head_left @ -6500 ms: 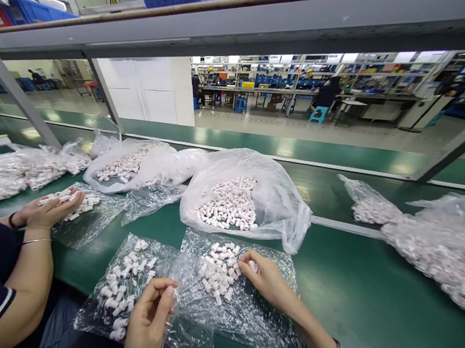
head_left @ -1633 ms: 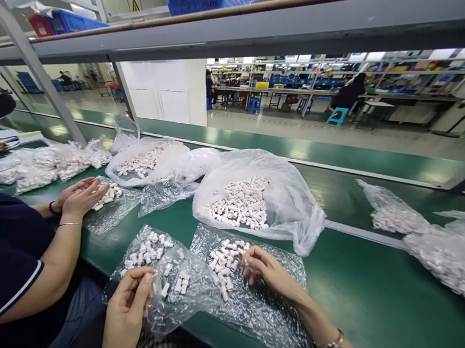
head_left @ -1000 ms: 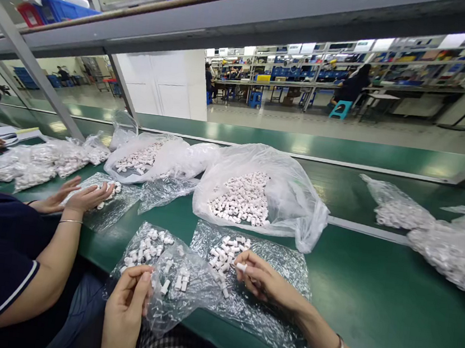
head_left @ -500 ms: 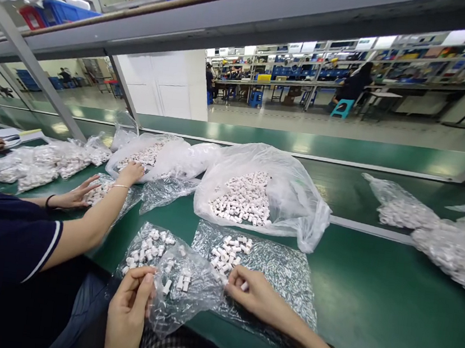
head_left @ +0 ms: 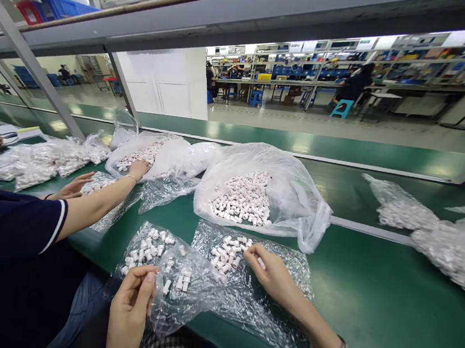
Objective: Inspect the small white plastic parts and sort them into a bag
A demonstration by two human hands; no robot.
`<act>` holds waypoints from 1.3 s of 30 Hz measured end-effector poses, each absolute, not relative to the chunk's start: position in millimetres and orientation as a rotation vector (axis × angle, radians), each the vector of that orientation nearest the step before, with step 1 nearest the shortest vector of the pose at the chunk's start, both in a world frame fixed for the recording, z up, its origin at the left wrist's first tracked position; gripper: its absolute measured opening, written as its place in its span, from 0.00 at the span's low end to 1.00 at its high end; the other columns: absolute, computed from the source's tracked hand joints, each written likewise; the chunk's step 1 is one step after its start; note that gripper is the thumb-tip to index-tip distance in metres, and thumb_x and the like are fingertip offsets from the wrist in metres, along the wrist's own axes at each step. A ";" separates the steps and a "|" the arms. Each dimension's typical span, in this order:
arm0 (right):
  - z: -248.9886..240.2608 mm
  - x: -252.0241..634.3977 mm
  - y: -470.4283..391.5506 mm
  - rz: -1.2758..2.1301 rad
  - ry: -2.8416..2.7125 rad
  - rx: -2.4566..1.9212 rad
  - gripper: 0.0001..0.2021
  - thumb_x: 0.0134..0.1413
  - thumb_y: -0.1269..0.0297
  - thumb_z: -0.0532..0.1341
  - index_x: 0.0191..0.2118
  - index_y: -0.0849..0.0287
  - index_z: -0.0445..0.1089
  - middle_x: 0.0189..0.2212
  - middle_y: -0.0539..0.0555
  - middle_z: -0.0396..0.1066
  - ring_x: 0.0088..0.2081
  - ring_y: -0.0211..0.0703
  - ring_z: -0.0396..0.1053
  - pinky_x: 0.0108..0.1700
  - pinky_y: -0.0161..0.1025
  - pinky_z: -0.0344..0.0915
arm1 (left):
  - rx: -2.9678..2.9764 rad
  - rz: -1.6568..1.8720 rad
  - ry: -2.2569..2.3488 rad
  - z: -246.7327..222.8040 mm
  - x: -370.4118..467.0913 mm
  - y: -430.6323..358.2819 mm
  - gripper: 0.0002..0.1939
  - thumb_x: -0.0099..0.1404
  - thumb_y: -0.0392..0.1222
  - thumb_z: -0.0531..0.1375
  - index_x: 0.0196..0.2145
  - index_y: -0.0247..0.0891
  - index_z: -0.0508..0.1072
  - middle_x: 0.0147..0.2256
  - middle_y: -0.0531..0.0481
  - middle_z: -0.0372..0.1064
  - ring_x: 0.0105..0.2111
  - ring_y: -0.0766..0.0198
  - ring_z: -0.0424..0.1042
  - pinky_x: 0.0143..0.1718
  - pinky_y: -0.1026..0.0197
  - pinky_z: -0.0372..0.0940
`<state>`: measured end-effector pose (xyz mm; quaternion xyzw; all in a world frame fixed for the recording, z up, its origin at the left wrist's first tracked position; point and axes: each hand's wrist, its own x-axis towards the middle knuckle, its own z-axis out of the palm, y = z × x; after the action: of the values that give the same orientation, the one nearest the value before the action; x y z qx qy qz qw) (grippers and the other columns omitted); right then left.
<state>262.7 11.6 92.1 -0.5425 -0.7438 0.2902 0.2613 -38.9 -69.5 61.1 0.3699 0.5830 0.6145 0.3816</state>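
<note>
My left hand [head_left: 131,305] pinches the edge of a clear plastic bag [head_left: 196,296] that has several short white plastic fittings [head_left: 151,246] inside. Its open side seems to face my right hand. Beyond and to the right lies a flat crinkled plastic sheet or bag [head_left: 268,325], bearing a small loose pile of white fittings [head_left: 226,254]. At the right edge of this pile is my right hand [head_left: 269,271], its fingers curled. A white fitting [head_left: 261,263] shows within the curled fingers; whether the fingertips touch another is hard to see.
A large open bag of white fittings [head_left: 247,195] stands behind the pile. More filled bags [head_left: 452,246] lie at the right, others [head_left: 43,162] at the left. A co-worker's arm [head_left: 102,200] reaches into a bag at my left. A shelf beam [head_left: 252,15] crosses overhead.
My right hand has moved from the bag's mouth up and right to the loose pile. My left hand stays on the bag. The co-worker's arm has shifted slightly right.
</note>
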 end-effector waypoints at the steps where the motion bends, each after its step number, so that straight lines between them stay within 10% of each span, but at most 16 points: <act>1: 85.5 259.1 10.5 0.628 -2.130 -1.548 0.14 0.68 0.52 0.54 0.41 0.58 0.66 0.24 0.50 0.67 0.23 0.41 0.62 0.27 0.36 0.51 | 0.941 1.565 1.490 62.0 -38.0 -69.3 0.21 0.60 0.59 0.64 0.39 0.38 0.73 0.22 0.56 0.61 0.20 0.69 0.59 0.18 0.70 0.59; 6: 68.7 247.8 10.6 0.288 -2.463 -1.684 0.13 0.69 0.57 0.54 0.50 0.62 0.63 0.24 0.52 0.69 0.23 0.46 0.65 0.25 0.37 0.45 | 0.921 1.564 1.495 64.0 -34.6 -69.6 0.22 0.59 0.60 0.64 0.38 0.38 0.73 0.21 0.56 0.61 0.20 0.69 0.59 0.18 0.70 0.58; 15: 158.5 223.9 -21.0 0.940 -2.293 -1.284 0.14 0.69 0.50 0.53 0.50 0.51 0.67 0.31 0.49 0.71 0.30 0.43 0.68 0.31 0.36 0.58 | 0.969 1.499 1.371 70.7 -27.5 -71.1 0.20 0.61 0.58 0.63 0.39 0.38 0.72 0.21 0.56 0.61 0.19 0.69 0.59 0.18 0.69 0.58; 20: 139.0 154.0 -18.9 0.524 -2.883 -1.036 0.07 0.64 0.63 0.60 0.43 0.62 0.69 0.28 0.53 0.72 0.25 0.42 0.66 0.28 0.38 0.60 | 0.998 1.474 1.330 84.3 -8.1 -80.1 0.18 0.63 0.57 0.62 0.36 0.38 0.72 0.20 0.57 0.59 0.18 0.71 0.57 0.19 0.70 0.55; 26: 136.2 125.7 -1.2 0.497 -2.758 -0.531 0.11 0.65 0.65 0.59 0.50 0.64 0.66 0.46 0.60 0.71 0.48 0.49 0.68 0.47 0.41 0.68 | 0.969 1.489 1.360 91.0 -2.2 -87.0 0.18 0.63 0.58 0.62 0.35 0.38 0.72 0.20 0.57 0.57 0.19 0.71 0.55 0.20 0.69 0.53; 32: 147.0 216.7 16.8 0.798 -2.390 -1.137 0.11 0.70 0.61 0.52 0.41 0.57 0.70 0.33 0.52 0.73 0.30 0.41 0.70 0.31 0.37 0.68 | 0.877 1.475 1.352 88.0 -5.5 -81.3 0.21 0.62 0.60 0.62 0.36 0.38 0.72 0.21 0.56 0.58 0.19 0.71 0.55 0.19 0.69 0.52; 39: 94.8 289.3 45.3 0.338 -2.426 -1.398 0.12 0.67 0.64 0.51 0.52 0.55 0.66 0.50 0.59 0.65 0.43 0.49 0.71 0.42 0.44 0.69 | 0.882 1.439 1.311 89.2 4.2 -75.3 0.22 0.61 0.61 0.62 0.37 0.37 0.71 0.21 0.57 0.57 0.20 0.70 0.54 0.20 0.70 0.51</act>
<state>289.3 45.3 94.8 -0.4894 -0.8490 0.1184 0.1601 4.2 -75.3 89.2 0.3617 0.5376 0.5902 0.4815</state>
